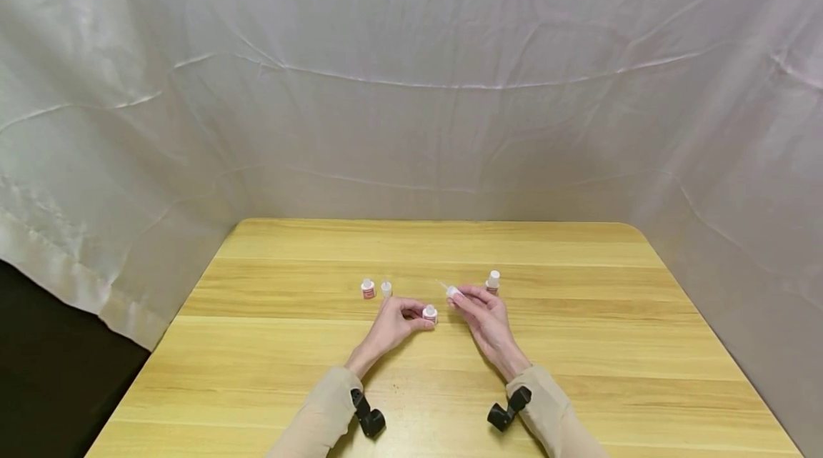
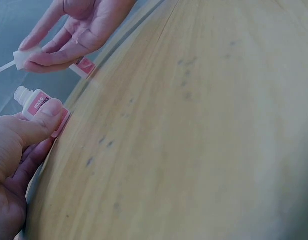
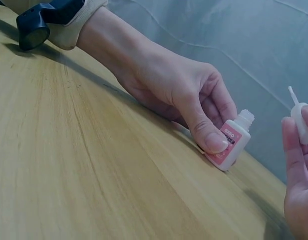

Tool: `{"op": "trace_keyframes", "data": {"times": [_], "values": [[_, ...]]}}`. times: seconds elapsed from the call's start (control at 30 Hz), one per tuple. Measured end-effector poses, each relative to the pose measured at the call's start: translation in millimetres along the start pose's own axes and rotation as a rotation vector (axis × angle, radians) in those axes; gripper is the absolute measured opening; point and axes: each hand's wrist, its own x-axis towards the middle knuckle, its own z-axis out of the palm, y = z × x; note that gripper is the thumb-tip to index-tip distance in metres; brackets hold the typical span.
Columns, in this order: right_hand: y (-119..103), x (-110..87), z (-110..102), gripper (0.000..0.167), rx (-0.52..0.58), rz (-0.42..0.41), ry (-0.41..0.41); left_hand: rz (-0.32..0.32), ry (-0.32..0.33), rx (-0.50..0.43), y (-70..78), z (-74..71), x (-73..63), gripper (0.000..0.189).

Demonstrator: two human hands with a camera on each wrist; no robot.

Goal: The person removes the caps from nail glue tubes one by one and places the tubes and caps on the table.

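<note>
My left hand (image 1: 393, 326) holds a small white bottle (image 3: 230, 145) with a pink label between thumb and fingers. The bottle stands on the table, tilted in the wrist views, its threaded neck uncovered. To the right and a little higher, my right hand (image 1: 486, 319) pinches a white brush cap (image 2: 27, 57) above the table. Its thin brush (image 3: 293, 95) points away from the fingers, apart from the bottle neck. Beyond the right hand stands a bottle (image 1: 494, 279) with a white cap, its lower part partly hidden.
Left of my left hand, another small pink-labelled bottle (image 1: 368, 289) stands with its neck uncovered. A white cap (image 1: 386, 288) is beside it, partly behind my hand. The wooden table (image 1: 579, 344) is enclosed by pale hanging curtains (image 1: 424, 129).
</note>
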Motion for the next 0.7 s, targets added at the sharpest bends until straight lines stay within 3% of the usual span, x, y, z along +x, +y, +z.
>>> {"op": "trace_keyframes", "data": {"times": [0.13,0.33,0.57,0.7], "values": [[2.9,1.0,-3.3,0.023,-0.019,-0.014,-0.04,-0.001,-0.001,-0.002,0.1,0.0,0.2,0.022],[8.4,3.0,-8.3,0.023,-0.029,-0.071,-0.184,-0.001,-0.001,-0.001,1.9,-0.9,-0.5,0.023],[8.0,3.7,-4.6,0.041,-0.171,-0.005,-0.106,0.0,-0.002,0.0,2.3,-0.7,-0.8,0.023],[7.2,4.6,-2.6,0.043,-0.207,0.027,-0.083,0.006,0.002,-0.006,0.9,-0.3,-0.2,0.022]]}}
